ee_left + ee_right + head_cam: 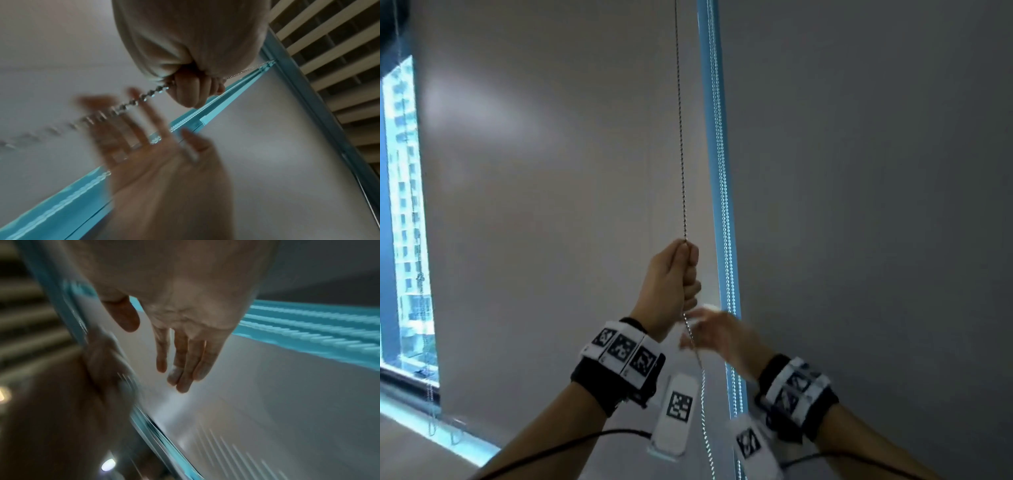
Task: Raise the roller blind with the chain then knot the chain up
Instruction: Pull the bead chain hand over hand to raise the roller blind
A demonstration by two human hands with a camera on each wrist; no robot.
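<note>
A metal bead chain [680, 137] hangs taut in front of the grey roller blind [551, 205]. My left hand [676, 274] is fisted round the chain, which runs out below the fist [702, 383]. In the left wrist view the chain [144, 97] leaves the curled fingers [191, 91]. My right hand [717, 334] is blurred just under the left, fingers spread and straight, beside the slack chain and holding nothing. The right wrist view shows its straight fingers [183, 360] over the blind.
A second grey blind [876, 205] hangs to the right, with a bright blue gap [717, 171] and more bead chain between them. Uncovered window [407, 205] shows at far left above a sill [421, 411]. Ceiling slats [339, 48] are overhead.
</note>
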